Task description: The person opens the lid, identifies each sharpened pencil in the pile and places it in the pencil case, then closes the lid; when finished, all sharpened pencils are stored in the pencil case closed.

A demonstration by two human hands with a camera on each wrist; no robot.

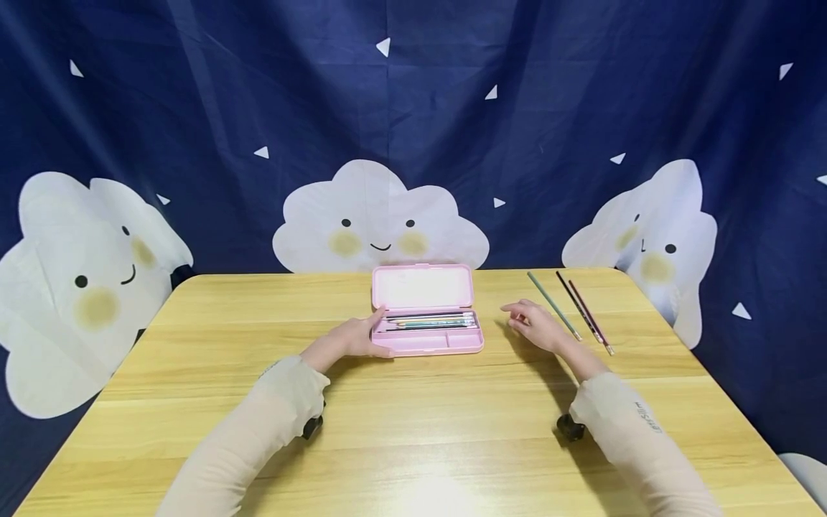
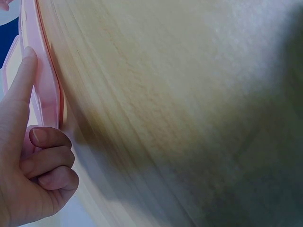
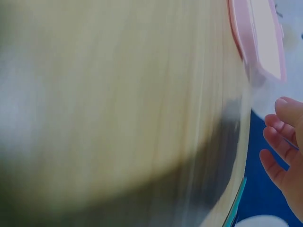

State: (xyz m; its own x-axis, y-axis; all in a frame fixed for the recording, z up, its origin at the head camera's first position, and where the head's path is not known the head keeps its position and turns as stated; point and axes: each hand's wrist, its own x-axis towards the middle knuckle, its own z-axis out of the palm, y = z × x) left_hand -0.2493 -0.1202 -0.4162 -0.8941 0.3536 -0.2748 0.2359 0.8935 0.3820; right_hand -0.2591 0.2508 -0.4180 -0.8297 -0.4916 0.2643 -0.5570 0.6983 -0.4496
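Observation:
A pink pencil case (image 1: 413,345) lies on the table with its lid (image 1: 423,287) raised at the back. Several pencils (image 1: 434,322) lie in its long rear compartment. My left hand (image 1: 352,337) grips the case's left end, thumb along the front wall (image 2: 43,66) and the other fingers around the end and back. To the right of the case, my right hand (image 1: 536,327) hovers with loosely bent fingers and holds nothing. Beyond it, a green pencil (image 1: 553,304), a black pencil (image 1: 579,306) and a dark red pencil (image 1: 591,316) lie on the tabletop.
The wooden table (image 1: 413,416) extends toward me and to both sides. Behind its far edge hangs a dark blue curtain (image 1: 439,129) with white clouds. The case has narrower front compartments, split by a small divider (image 1: 447,339).

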